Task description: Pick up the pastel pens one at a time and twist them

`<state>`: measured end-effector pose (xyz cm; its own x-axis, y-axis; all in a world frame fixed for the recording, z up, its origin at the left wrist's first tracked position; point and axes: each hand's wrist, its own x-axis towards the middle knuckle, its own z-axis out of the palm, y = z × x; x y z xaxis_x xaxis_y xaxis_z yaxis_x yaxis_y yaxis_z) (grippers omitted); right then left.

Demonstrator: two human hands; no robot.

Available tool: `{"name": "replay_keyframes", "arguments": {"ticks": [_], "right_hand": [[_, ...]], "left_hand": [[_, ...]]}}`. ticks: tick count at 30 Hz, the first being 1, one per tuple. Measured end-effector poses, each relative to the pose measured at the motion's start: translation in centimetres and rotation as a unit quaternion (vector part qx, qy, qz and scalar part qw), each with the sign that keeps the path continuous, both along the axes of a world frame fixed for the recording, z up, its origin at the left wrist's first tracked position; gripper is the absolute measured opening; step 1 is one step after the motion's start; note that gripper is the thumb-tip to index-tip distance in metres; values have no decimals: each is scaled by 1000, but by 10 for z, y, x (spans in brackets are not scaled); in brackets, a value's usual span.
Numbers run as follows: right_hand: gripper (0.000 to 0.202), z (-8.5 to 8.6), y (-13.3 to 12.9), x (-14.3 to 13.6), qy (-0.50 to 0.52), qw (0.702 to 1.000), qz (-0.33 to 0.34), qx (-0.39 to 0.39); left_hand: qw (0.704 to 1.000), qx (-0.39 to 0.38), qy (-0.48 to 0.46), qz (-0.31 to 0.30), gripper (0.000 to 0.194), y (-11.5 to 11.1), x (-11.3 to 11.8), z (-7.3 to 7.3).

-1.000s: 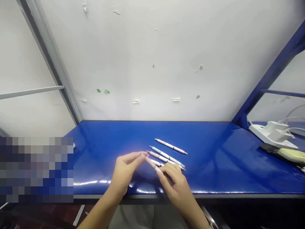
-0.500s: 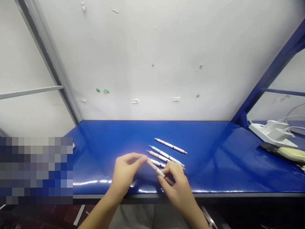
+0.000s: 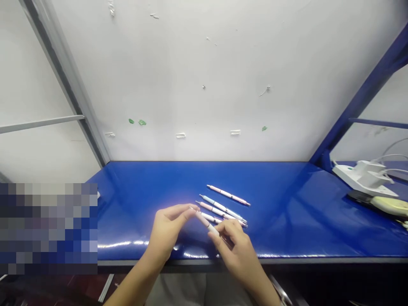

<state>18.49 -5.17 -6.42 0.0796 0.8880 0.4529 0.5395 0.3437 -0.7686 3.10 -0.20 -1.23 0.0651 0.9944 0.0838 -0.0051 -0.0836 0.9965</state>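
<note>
Between my two hands, near the table's front edge, is a pink and white pen, tilted with its tip up to the left. My left hand pinches the tip end between thumb and fingers. Around the white barrel my right hand is closed, hiding the rear end. Just beyond lie several similar pens: a pink and white pen farthest back, a light blue and white pen, and more pink and white ones, partly covered by my right hand.
The blue tabletop meets a white wall panel at the back. On the right are a white power strip with plugs and cables and a yellow and black object. A blurred-out patch covers the lower left.
Both hands stay almost in place. The fingers of my left hand have shifted slightly at the pen's tip, and a little more of the tip shows.
</note>
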Motion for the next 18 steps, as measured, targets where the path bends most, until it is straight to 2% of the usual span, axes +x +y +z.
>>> {"name": "replay_keyframes", "arguments": {"ticks": [4,7,11,18], "right_hand": [[22,-5,1,-1,-16,999,-23,38],[20,-4,3,-1,-9,1000,-5,21],[21,2,5,1,-25,999,31,26],[25,1,4,4,-46,998,21,39]], "left_hand": [[1000,-10,8,16,12,1,0,0],[999,-16,0,30,13,1,0,1],[999,-23,-27,15,15,1,1,1],[1000,-16,7,22,11,2,-1,-1]]}}
